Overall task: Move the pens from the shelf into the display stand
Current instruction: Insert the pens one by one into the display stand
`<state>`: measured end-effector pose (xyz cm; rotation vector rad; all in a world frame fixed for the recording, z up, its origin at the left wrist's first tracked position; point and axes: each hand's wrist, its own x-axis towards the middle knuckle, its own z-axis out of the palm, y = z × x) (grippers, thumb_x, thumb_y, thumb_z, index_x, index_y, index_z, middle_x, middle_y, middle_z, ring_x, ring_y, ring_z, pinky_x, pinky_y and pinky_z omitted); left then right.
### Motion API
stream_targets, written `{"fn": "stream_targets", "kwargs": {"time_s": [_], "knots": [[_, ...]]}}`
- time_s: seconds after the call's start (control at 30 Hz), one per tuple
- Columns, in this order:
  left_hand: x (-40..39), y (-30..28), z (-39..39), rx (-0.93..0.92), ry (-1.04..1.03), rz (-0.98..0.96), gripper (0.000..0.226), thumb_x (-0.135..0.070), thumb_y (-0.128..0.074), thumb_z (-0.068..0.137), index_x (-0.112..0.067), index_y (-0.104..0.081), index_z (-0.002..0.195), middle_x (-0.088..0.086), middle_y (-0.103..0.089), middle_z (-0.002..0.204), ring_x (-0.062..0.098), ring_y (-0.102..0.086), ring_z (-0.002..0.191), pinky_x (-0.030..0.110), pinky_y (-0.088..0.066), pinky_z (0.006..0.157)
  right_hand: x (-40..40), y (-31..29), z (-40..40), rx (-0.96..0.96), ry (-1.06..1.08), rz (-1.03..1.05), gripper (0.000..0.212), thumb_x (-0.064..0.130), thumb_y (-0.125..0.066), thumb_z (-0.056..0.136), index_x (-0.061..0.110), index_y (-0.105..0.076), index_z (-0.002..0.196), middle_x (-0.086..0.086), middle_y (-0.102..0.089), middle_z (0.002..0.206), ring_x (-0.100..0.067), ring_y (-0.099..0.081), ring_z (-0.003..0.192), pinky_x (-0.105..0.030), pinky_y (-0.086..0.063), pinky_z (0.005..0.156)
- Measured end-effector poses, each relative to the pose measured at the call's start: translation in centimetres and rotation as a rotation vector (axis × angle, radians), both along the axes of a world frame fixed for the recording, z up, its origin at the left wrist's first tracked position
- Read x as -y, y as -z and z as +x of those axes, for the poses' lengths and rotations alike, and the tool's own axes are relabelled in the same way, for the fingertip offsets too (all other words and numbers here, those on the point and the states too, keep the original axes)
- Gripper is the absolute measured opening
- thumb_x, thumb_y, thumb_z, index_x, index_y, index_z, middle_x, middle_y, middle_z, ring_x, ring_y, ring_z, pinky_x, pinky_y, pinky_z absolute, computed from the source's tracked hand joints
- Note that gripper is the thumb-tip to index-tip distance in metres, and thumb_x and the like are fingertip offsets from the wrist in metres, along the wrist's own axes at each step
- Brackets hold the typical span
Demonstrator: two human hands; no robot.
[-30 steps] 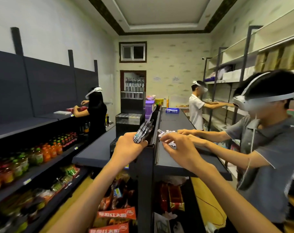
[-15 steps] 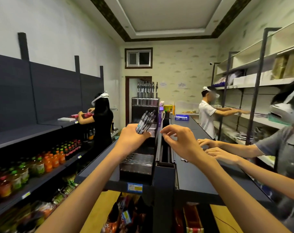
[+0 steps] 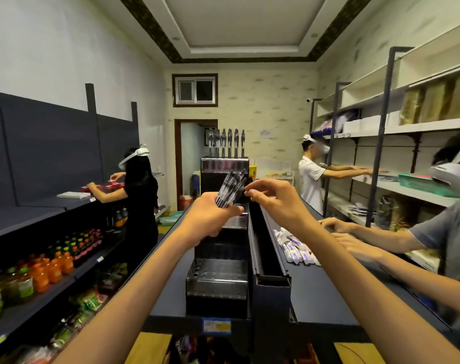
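On the far left, dark shelving carries rows of drink bottles (image 3: 47, 271) low down, and a person in black (image 3: 141, 195) stands beyond them handling small red items on the shelf top. Moving in toward the middle, the left hand (image 3: 210, 216) is clenched around a bundle of pens (image 3: 230, 189), which fan upward and slightly to the right out of the fist, above the tiered display stand (image 3: 218, 279) that sits on the near end of the centre shelf (image 3: 171, 290). The stand's lower tiers look empty from here, while a row of pens (image 3: 226, 143) already stands upright along its top tier at the back. Just to the right of the bundle, the right hand (image 3: 273, 198) comes in with thumb and forefinger brought together at the pen tips; whether it already pinches one pen or is only touching it cannot be told from this view. The step in hand appears to be pulling a single pen out of the bundle for slotting. The next move would call for drawing that pen free without dragging its neighbours along, then turning it upright and lowering it into a free hole on the stand. Further right, small white packets (image 3: 294, 248) lie on the other side of the shelf divider, where another person's hands (image 3: 336, 228) work, and a third person (image 3: 311, 177) reaches into the white wall shelving (image 3: 407, 127) at the far right.
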<state>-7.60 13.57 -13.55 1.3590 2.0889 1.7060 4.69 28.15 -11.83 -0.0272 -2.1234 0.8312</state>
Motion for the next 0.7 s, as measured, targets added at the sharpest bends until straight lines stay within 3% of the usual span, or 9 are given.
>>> {"fn": "stream_targets", "kwargs": {"time_s": [0.1, 0.27, 0.37, 0.53, 0.7], "knots": [[-0.1, -0.4, -1.6, 0.026, 0.120, 0.000, 0.022, -0.023, -0.074, 0.089, -0.016, -0.056, 0.079, 0.001, -0.042, 0.054, 0.015, -0.035, 0.042, 0.023, -0.027, 0.040, -0.2, -0.8, -1.6, 0.017, -0.119, -0.191, 0.011, 0.013, -0.066, 0.097, 0.019, -0.074, 0.101, 0.003, -0.078, 0.093, -0.014, -0.073, 0.089, -0.023, -0.055, 0.079], [-0.1, -1.2, -4.2, 0.047, 0.229, 0.021, 0.021, -0.024, -0.069, 0.095, -0.012, -0.055, 0.085, 0.003, -0.046, 0.056, 0.013, -0.037, 0.041, 0.022, -0.030, 0.038, -0.5, -1.4, -3.9, 0.084, -0.250, -0.359, 0.014, 0.032, -0.070, 0.094, 0.029, -0.078, 0.105, -0.002, -0.078, 0.108, -0.020, -0.074, 0.102, -0.037, -0.056, 0.093], [-0.1, -1.5, -5.7, 0.030, 0.287, 0.015, 0.024, -0.029, -0.070, 0.094, -0.013, -0.057, 0.083, 0.003, -0.048, 0.056, 0.013, -0.038, 0.043, 0.022, -0.030, 0.038, -0.2, -1.8, -5.2, 0.109, -0.349, -0.486, 0.026, 0.040, -0.072, 0.089, 0.025, -0.078, 0.109, -0.007, -0.076, 0.111, -0.023, -0.073, 0.103, -0.042, -0.057, 0.097], [-0.4, -1.7, -7.6, -0.018, 0.306, -0.012, 0.024, -0.032, -0.070, 0.093, -0.012, -0.060, 0.085, 0.001, -0.053, 0.057, 0.013, -0.041, 0.042, 0.024, -0.034, 0.039, 0.2, -2.6, -6.9, 0.070, -0.293, -0.547, 0.030, 0.038, -0.080, 0.085, 0.012, -0.078, 0.101, -0.016, -0.076, 0.107, -0.030, -0.075, 0.094, -0.037, -0.061, 0.081], [-0.8, -1.8, -8.8, -0.005, 0.252, 0.013, 0.027, -0.037, -0.073, 0.083, -0.011, -0.062, 0.085, 0.000, -0.051, 0.052, 0.015, -0.041, 0.040, 0.024, -0.034, 0.039, 1.2, -3.4, -7.8, 0.013, -0.264, -0.600, 0.015, 0.020, -0.072, 0.093, 0.006, -0.077, 0.095, -0.017, -0.077, 0.095, -0.029, -0.076, 0.085, -0.034, -0.062, 0.072]]}}
